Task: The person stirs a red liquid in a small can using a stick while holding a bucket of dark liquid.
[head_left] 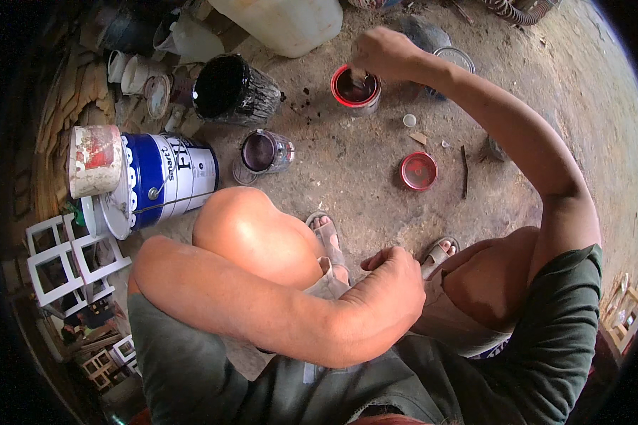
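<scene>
At the far side my right hand (383,55) is closed above a red-rimmed paint can (365,108) with dark red-brown paint inside. Its fingers point down into the can's mouth, and whatever they grip is too small to make out. My left hand (395,283) hangs over my lap between the knees, fingers curled in, with nothing seen in them. A round red lid (419,171) lies on the floor in front of my feet. Beside it is a thin dark stick (464,172). Nearer the can stands a small white cup (409,120).
To the left are a black paint-coated bucket (252,95), an open can of dark paint (280,152) and a blue-and-white pail (174,173) on its side. White wooden frames (71,262) lie at lower left. A pale plastic jug (283,25) and another can (455,58) stand farther back.
</scene>
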`<state>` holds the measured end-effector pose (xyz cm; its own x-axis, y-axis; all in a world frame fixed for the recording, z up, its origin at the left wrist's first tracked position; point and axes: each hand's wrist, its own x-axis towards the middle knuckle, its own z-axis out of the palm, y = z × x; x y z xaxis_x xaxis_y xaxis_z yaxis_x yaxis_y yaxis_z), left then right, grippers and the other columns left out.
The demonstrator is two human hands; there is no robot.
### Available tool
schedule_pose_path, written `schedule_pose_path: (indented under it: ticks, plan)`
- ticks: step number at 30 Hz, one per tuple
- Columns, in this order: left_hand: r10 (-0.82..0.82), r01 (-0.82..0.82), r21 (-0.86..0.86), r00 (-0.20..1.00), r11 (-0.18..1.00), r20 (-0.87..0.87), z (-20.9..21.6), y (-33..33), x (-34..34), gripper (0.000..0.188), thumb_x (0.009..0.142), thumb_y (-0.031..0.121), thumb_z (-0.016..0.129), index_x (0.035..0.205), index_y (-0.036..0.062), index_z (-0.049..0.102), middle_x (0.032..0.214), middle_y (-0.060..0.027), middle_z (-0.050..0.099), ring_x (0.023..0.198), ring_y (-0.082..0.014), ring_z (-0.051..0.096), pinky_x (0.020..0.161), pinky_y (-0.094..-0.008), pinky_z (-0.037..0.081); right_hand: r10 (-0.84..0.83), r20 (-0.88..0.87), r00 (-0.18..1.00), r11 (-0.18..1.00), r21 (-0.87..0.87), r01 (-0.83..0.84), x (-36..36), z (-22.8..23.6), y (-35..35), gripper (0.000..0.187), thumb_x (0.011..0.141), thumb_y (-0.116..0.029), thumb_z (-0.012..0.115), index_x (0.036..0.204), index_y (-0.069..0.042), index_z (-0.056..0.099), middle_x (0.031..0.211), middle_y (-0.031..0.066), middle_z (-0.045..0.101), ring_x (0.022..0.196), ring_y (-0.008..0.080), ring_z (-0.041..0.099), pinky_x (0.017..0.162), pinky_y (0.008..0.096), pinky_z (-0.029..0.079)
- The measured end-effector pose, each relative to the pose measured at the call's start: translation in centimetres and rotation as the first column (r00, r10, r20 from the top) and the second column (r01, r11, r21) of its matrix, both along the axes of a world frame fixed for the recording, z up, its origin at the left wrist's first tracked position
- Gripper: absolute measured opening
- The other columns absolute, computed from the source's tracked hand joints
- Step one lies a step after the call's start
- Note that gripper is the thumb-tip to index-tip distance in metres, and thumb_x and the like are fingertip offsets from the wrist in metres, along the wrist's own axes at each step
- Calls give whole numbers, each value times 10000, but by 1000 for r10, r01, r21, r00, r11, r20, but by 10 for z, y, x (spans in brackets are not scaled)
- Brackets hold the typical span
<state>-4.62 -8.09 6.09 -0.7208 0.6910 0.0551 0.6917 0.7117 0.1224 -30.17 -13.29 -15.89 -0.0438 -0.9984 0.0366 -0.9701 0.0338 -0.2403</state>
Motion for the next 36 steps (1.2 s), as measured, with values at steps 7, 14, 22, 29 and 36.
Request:
schedule_pose_path:
  ticks: [7, 14, 22, 29, 36]
  plan:
    - [103, -81, -169, 987, 982, 120, -6, 27, 5, 250, 809, 198, 622, 950, -2, 674, 909, -88, 684, 802, -267, 650, 730, -429, 524, 41, 126, 991, 999, -14, -39, -5, 4, 9, 301, 847, -331, 645, 870, -36, 703, 867, 226, 668, 879, 392, 656, 757, 474, 522]
    - [334, -259, -265, 894, 929, 297, -1, 40, -19, 257, 813, 219, 617, 944, 9, 683, 910, -87, 682, 806, -280, 648, 727, -450, 524, 84, -84, 993, 996, -29, -87, -21, 0, 17, 243, 839, -314, 656, 849, -83, 732, 814, 141, 681, 846, 321, 684, 700, 446, 545]
    - [711, -899, 159, -203, -407, 673, -63, -248, 96, 508, 911, 458, 667, 1080, -20, 665, 824, -84, 697, 635, -81, 608, 506, -211, 424, -83, 219, 972, 995, -43, 95, -4, -2, 0, 236, 837, -283, 633, 825, -57, 700, 826, 163, 688, 860, 370, 680, 741, 483, 547]
    - [332, -573, 65, -375, -817, 866, -219, -374, 164, 890, 815, 535, 744, 1372, -77, 413, 1301, -278, 522, 1122, -383, 588, 865, -460, 561, -132, 181, 975, 991, 27, 129, -12, 11, 13, 286, 838, -322, 653, 871, -43, 710, 876, 202, 690, 884, 401, 673, 762, 469, 549]
    - [79, -607, 13, -81, -794, 994, -252, -404, 186, 566, 863, 291, 756, 1335, 78, 526, 1317, -140, 558, 1204, -334, 537, 1009, -499, 469, -205, 195, 959, 979, 61, 197, -14, 2, 7, 337, 850, -363, 660, 909, -34, 704, 914, 217, 689, 900, 405, 672, 765, 478, 541]
